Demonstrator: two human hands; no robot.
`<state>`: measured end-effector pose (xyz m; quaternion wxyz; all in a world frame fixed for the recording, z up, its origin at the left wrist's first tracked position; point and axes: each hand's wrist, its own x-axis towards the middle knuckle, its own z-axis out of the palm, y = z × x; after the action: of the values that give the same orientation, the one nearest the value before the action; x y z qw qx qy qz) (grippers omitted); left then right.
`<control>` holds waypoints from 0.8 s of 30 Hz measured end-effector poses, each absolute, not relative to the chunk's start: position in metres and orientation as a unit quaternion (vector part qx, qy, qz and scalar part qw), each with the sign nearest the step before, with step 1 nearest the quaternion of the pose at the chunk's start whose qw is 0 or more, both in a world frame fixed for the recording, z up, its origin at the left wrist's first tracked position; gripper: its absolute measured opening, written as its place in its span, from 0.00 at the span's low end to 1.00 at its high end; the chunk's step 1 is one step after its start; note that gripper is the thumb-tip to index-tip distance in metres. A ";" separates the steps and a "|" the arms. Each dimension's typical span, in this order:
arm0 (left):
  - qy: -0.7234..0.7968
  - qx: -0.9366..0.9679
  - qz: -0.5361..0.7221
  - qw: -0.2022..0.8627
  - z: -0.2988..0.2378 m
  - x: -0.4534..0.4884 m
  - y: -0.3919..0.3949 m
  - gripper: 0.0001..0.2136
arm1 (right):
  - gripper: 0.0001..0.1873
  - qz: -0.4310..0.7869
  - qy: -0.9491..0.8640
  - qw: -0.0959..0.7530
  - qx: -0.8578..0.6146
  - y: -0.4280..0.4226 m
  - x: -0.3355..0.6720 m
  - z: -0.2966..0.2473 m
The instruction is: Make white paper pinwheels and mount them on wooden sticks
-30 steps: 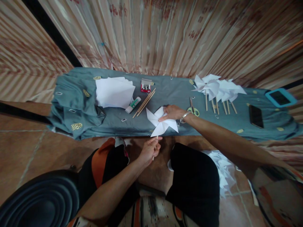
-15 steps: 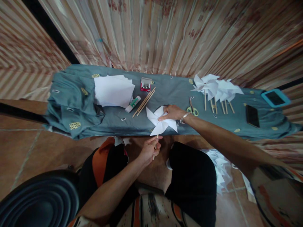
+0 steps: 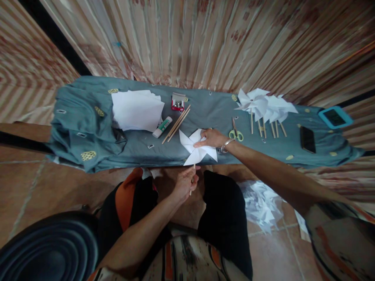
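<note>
A white paper pinwheel (image 3: 195, 149) lies at the near edge of a table under a grey-blue cloth (image 3: 88, 128). My right hand (image 3: 211, 137) rests on the pinwheel's middle, fingers pressed down on the paper. Below the table edge my left hand (image 3: 185, 183) is closed round a thin wooden stick (image 3: 192, 180) that runs up under the pinwheel. A bracelet sits on my right wrist.
On the cloth lie a stack of white paper (image 3: 136, 110), a glue stick (image 3: 162, 127), loose wooden sticks (image 3: 177, 123), a red staple box (image 3: 177, 103), green-handled scissors (image 3: 236, 132), finished pinwheels (image 3: 265, 107), a black phone (image 3: 307, 139) and a blue-cased device (image 3: 334, 116). Paper scraps (image 3: 262, 203) litter the floor.
Both hands keep the same hold on the pinwheel and stick. The view has shifted slightly, so everything sits a little higher and further left in the frame.
</note>
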<state>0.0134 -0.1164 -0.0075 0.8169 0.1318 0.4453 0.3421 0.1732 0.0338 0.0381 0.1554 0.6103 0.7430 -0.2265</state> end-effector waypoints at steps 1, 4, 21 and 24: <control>0.444 0.133 0.344 0.816 -0.008 0.014 -0.117 0.13 | 0.28 -0.229 0.741 0.152 0.613 0.033 0.173 0.039; 0.437 0.136 0.349 0.817 -0.009 0.015 -0.117 0.13 | 0.29 -0.236 0.731 0.145 0.624 0.031 0.171 0.041; 0.423 0.114 0.359 0.824 -0.010 0.026 -0.121 0.13 | 0.31 -0.238 0.728 0.138 0.628 0.032 0.174 0.035; 0.416 0.113 0.368 0.824 -0.011 0.028 -0.121 0.12 | 0.29 -0.236 0.721 0.136 0.637 0.032 0.173 0.034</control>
<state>0.0275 -0.1210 -0.0105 0.8241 0.1126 0.4158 0.3678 0.1734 0.0320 0.0336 0.1361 0.6373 0.7209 -0.2359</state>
